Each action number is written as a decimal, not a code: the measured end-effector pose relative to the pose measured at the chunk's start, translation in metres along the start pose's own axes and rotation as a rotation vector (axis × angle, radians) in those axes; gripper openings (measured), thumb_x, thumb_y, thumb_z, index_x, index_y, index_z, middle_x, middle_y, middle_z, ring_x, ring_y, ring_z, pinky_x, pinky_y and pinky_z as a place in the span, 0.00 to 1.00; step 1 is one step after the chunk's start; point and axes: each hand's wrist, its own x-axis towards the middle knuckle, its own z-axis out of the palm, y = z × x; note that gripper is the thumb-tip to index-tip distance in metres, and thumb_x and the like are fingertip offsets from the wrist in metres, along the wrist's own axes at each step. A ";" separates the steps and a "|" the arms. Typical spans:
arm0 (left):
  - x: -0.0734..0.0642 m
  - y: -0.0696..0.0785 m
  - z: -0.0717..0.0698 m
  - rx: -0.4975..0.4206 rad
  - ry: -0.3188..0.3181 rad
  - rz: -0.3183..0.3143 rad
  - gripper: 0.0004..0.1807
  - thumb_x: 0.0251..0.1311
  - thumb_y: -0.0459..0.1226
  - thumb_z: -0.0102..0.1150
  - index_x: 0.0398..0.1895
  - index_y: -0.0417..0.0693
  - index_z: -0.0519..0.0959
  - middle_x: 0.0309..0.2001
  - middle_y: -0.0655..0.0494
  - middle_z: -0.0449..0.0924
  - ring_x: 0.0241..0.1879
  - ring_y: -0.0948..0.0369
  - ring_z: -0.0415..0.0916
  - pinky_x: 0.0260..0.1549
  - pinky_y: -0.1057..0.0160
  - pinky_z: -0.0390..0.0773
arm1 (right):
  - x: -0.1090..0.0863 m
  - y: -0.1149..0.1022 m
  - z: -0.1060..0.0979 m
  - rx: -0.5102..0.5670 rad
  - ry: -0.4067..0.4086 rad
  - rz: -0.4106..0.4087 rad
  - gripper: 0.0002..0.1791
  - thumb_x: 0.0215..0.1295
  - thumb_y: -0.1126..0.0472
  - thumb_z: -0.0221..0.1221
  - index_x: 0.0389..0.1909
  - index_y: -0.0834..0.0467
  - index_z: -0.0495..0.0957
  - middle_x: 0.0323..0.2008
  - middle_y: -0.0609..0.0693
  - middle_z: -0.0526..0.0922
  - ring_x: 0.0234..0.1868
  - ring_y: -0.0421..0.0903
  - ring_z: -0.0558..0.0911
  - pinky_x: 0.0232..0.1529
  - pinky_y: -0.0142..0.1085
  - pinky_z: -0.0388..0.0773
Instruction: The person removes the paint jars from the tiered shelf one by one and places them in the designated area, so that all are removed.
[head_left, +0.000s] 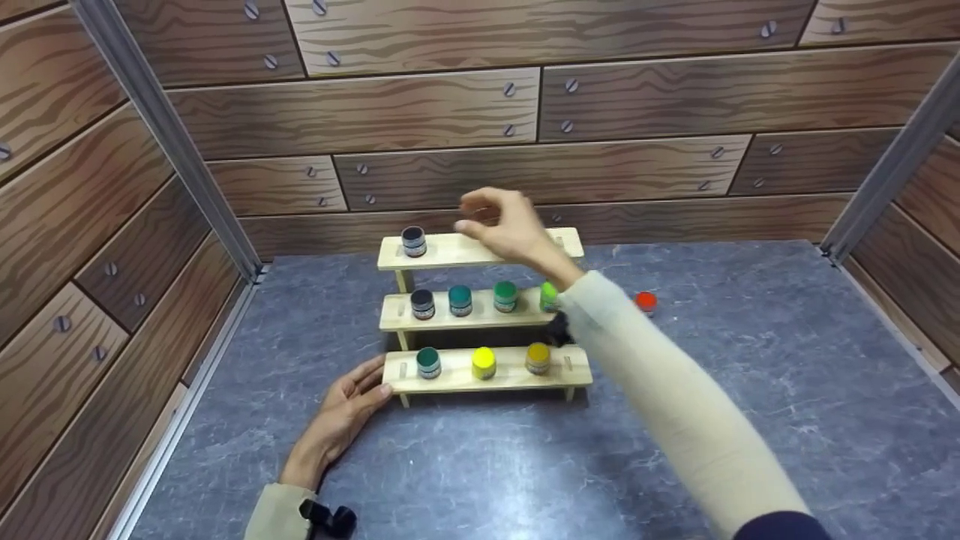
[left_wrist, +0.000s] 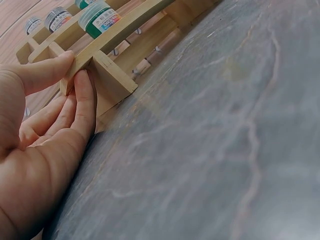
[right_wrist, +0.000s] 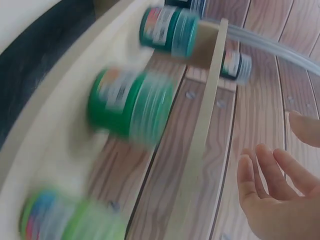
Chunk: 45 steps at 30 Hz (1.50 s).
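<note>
Right hand (head_left: 514,229) empty, fingers parted; swept low, it could topple its nine-o'clock jar (head_left: 414,242) while my left hand (head_left: 343,416) pinches the rack (head_left: 454,363).

Your bare left hand (head_left: 339,414) is low, pinching with its thumb on top and bent fingers below; a pale beige cloth sleeve (head_left: 277,512) ends at that wrist (head_left: 304,459). Your bare right hand (head_left: 511,226) is raised farther forward, fingers loosely curved, thumb apart from the fingertips. Your right arm (head_left: 675,397), sleeved in cream cloth, slants forward and leftward.
</note>
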 end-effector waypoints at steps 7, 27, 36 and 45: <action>-0.003 0.002 -0.002 0.001 0.006 0.002 0.42 0.73 0.26 0.59 0.84 0.30 0.50 0.83 0.31 0.51 0.69 0.58 0.73 0.65 0.66 0.78 | 0.012 -0.010 0.042 -0.033 -0.056 0.058 0.27 0.72 0.59 0.69 0.69 0.61 0.78 0.63 0.58 0.84 0.61 0.51 0.84 0.65 0.39 0.82; 0.001 -0.003 0.008 -0.006 -0.019 -0.011 0.42 0.74 0.27 0.59 0.85 0.32 0.50 0.83 0.31 0.51 0.68 0.60 0.74 0.65 0.66 0.78 | 0.011 -0.005 0.069 -0.103 -0.012 0.075 0.21 0.75 0.62 0.66 0.66 0.63 0.82 0.57 0.58 0.89 0.55 0.50 0.88 0.57 0.37 0.85; -0.001 0.000 0.002 -0.002 0.009 0.002 0.42 0.73 0.25 0.58 0.84 0.30 0.50 0.83 0.31 0.50 0.70 0.57 0.73 0.65 0.66 0.78 | 0.007 -0.011 0.041 -0.137 -0.038 0.035 0.21 0.75 0.63 0.66 0.66 0.62 0.82 0.59 0.58 0.88 0.55 0.50 0.88 0.60 0.38 0.84; -0.002 0.001 0.003 -0.008 0.006 0.008 0.42 0.72 0.24 0.58 0.84 0.28 0.49 0.83 0.29 0.50 0.69 0.56 0.73 0.67 0.65 0.77 | -0.011 0.005 -0.008 -0.094 -0.006 0.057 0.22 0.70 0.65 0.69 0.64 0.62 0.83 0.57 0.61 0.88 0.55 0.53 0.88 0.61 0.40 0.84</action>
